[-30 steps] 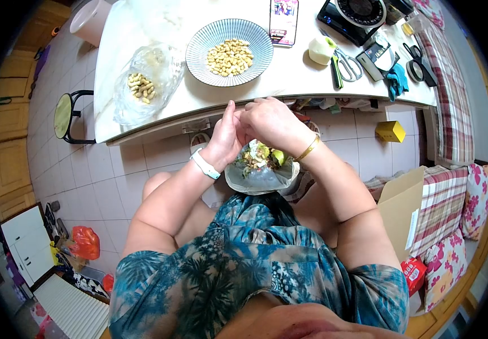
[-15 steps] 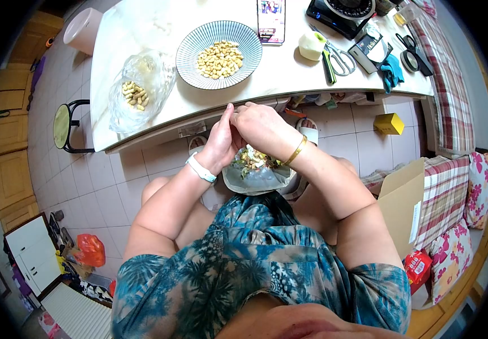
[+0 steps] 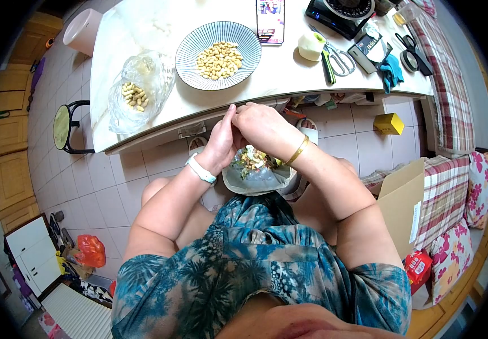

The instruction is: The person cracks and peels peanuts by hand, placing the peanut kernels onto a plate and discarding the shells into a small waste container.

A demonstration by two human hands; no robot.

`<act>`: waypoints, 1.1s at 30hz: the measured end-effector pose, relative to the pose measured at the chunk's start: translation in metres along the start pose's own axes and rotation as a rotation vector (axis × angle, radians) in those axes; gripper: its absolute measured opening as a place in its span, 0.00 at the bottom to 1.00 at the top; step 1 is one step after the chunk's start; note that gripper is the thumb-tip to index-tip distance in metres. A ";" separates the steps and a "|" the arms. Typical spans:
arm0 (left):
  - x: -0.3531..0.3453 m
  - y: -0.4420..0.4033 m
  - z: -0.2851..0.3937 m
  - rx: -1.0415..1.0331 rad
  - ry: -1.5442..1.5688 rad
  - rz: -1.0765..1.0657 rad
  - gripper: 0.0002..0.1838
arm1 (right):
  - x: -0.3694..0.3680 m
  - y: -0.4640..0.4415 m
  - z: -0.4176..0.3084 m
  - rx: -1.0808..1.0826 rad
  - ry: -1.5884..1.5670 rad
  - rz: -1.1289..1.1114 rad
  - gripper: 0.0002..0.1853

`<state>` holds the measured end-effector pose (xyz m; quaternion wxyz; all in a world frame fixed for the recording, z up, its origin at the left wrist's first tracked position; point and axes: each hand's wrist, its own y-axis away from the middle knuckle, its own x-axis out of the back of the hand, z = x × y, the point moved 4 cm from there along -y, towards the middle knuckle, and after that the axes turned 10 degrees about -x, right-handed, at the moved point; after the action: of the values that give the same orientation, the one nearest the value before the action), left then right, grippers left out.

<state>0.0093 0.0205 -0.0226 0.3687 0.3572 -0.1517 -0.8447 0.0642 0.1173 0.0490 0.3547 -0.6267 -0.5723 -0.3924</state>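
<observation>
My left hand [image 3: 221, 141] and my right hand [image 3: 262, 129] meet just in front of the table edge, above a lined bin [image 3: 258, 185] of food scraps. Both hands have curled fingers pressed together; anything between them is hidden. Beyond them on the table, a striped bowl [image 3: 190, 47] holds several pale shelled nuts [image 3: 219, 60]. To its left lies a clear plastic bag [image 3: 134, 116] with several unshelled peanuts [image 3: 135, 96] in it.
The white table [image 3: 289, 79] carries a phone [image 3: 270, 21], a peeled fruit [image 3: 311, 46], scissors [image 3: 343, 59], a green-handled knife [image 3: 328, 66], a blue cloth [image 3: 391, 73] and a black appliance [image 3: 340, 20]. A stool [image 3: 62, 126] stands left; a cardboard box [image 3: 399, 198] is at right.
The view has shifted slightly, so the bowl, bag and phone appear further left than a second ago. My hands stay together over the bin, with only small movement.
</observation>
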 end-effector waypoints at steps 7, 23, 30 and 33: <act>0.005 -0.003 -0.003 -0.015 -0.086 -0.066 0.29 | 0.009 -0.001 0.003 -0.028 0.004 -0.026 0.06; -0.002 0.000 -0.013 0.029 -0.255 -0.116 0.28 | 0.010 0.006 0.009 -0.044 0.097 -0.138 0.06; -0.001 0.002 -0.007 0.065 -0.056 -0.086 0.26 | -0.003 0.003 0.006 -0.016 0.038 -0.147 0.07; -0.001 0.002 -0.003 0.047 -0.077 -0.067 0.26 | -0.007 0.002 0.007 -0.016 0.023 -0.146 0.08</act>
<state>0.0126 0.0202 -0.0230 0.3256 0.3380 -0.1733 -0.8659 0.0669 0.1203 0.0397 0.3267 -0.5817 -0.6089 -0.4291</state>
